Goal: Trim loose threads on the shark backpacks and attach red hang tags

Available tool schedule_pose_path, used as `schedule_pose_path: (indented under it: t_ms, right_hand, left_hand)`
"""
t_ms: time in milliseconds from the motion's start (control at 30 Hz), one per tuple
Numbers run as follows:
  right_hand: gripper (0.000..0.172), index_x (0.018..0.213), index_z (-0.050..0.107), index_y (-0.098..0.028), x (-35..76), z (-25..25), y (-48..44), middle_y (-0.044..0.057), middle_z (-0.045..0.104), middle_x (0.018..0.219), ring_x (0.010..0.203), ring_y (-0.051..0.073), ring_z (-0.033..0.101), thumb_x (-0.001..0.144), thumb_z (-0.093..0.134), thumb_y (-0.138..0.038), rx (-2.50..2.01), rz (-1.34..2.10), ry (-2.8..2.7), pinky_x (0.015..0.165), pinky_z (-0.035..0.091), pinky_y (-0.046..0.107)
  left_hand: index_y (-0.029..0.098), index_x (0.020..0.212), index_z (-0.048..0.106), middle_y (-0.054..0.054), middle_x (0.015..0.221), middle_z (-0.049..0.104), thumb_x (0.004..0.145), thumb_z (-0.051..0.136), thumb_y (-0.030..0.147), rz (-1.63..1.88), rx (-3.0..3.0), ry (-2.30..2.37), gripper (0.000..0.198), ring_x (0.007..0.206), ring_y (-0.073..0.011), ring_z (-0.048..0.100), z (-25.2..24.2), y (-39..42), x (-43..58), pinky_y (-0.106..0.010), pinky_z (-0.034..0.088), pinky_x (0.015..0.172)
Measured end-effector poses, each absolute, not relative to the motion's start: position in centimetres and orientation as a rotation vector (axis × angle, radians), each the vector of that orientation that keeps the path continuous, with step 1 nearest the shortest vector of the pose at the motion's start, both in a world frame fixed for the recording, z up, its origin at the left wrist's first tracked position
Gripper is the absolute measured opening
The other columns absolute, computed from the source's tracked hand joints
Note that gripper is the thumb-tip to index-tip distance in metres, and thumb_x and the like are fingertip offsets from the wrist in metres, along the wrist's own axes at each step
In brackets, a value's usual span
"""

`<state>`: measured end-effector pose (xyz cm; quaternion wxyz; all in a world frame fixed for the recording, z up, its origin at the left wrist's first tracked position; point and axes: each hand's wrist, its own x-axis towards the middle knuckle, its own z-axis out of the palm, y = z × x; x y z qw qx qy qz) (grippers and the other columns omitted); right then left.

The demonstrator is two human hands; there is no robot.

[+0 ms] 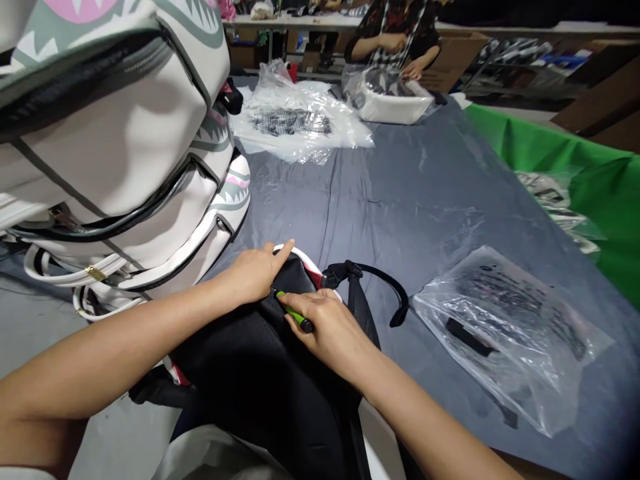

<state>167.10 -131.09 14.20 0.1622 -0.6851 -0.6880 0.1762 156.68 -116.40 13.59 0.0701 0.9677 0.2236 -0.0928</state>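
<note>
A black backpack (250, 367) with white and red edging lies in front of me, partly over the table's near edge. My left hand (253, 273) is closed on its upper part, index finger stretched along the white rim. In my right hand (325, 320) is a slim green tool with a black end (297, 310), held in closed fingers. Its tip points at the black fabric close to my left fingers; the kind of tip is too small to tell. A black strap (383, 277) curls from the bag beside my right hand.
White backpacks with shark-teeth print (125, 133) are stacked high on the left. A clear plastic bag (515, 327) lies on the right, more plastic bags (300, 123) at the back. Across the table (400, 193), another person's hands (413, 67) touch a wrapped white bag (393, 103). Green cloth (565, 143) borders the right.
</note>
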Motion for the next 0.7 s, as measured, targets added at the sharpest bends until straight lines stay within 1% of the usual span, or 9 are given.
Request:
schedule_pose_path:
  t_ms: [133, 267, 333, 467, 600, 700]
  right_hand:
    - [0.024, 0.1, 0.069, -0.022, 166.6, 13.8, -131.6, 0.003, 0.076, 0.091, 0.086, 0.02, 0.071, 0.083, 0.061, -0.007, -1.905, 0.456, -1.853, 0.082, 0.048, 0.032]
    - [0.036, 0.11, 0.069, -0.025, 166.5, 12.8, -132.1, 0.002, 0.076, 0.095, 0.087, 0.019, 0.071, 0.081, 0.063, -0.005, -1.876, 0.391, -1.761, 0.086, 0.048, 0.034]
    - [0.039, 0.114, 0.069, -0.026, 166.5, 12.2, -132.2, 0.002, 0.077, 0.098, 0.089, 0.019, 0.071, 0.081, 0.063, -0.006, -1.872, 0.39, -1.715, 0.088, 0.048, 0.035]
    - [0.038, 0.115, 0.07, -0.027, 166.6, 11.7, -132.4, 0.002, 0.076, 0.102, 0.091, 0.02, 0.071, 0.082, 0.065, -0.01, -1.878, 0.446, -1.633, 0.089, 0.048, 0.035]
    - [0.034, 0.117, 0.071, -0.023, 166.8, 12.3, -132.6, 0.005, 0.076, 0.105, 0.093, 0.023, 0.071, 0.085, 0.062, -0.015, -1.907, 0.5, -1.681, 0.088, 0.051, 0.036]
    - [0.034, 0.117, 0.07, -0.025, 167.1, 12.5, -132.4, 0.004, 0.075, 0.109, 0.096, 0.024, 0.07, 0.086, 0.062, -0.015, -1.925, 0.521, -1.686, 0.09, 0.05, 0.038]
  left_hand:
    - [0.016, 0.155, 0.013, -0.019, 0.123, 0.058, 0.081, 0.053, 0.013, -0.305, 2.903, 0.689, 0.085, 0.094, -0.03, 0.068, 13.8, -116.6, 156.7, -0.039, 0.054, 0.076]
    - [0.014, 0.155, 0.012, -0.021, 0.123, 0.058, 0.077, 0.059, 0.013, -0.36, 2.917, 0.688, 0.092, 0.097, -0.0312, 0.068, 14.3, -116.8, 157.3, -0.039, 0.055, 0.078]
    - [0.013, 0.156, 0.011, -0.022, 0.122, 0.058, 0.074, 0.061, 0.01, -0.387, 2.939, 0.705, 0.095, 0.098, -0.0317, 0.068, 14.5, -117.0, 157.5, -0.04, 0.055, 0.079]
    - [0.011, 0.156, 0.008, -0.023, 0.122, 0.057, 0.075, 0.058, 0.006, -0.43, 2.949, 0.675, 0.095, 0.098, -0.0324, 0.068, 14.8, -117.2, 157.3, -0.041, 0.055, 0.081]
    - [0.011, 0.156, 0.008, -0.024, 0.126, 0.055, 0.082, 0.053, 0.011, -0.416, 2.94, 0.655, 0.086, 0.1, -0.0328, 0.067, 15.1, -117.1, 156.8, -0.041, 0.054, 0.082]
    - [0.014, 0.156, 0.007, -0.022, 0.128, 0.054, 0.083, 0.054, 0.014, -0.388, 2.913, 0.647, 0.087, 0.103, -0.0318, 0.066, 15.1, -116.9, 156.7, -0.039, 0.053, 0.083]
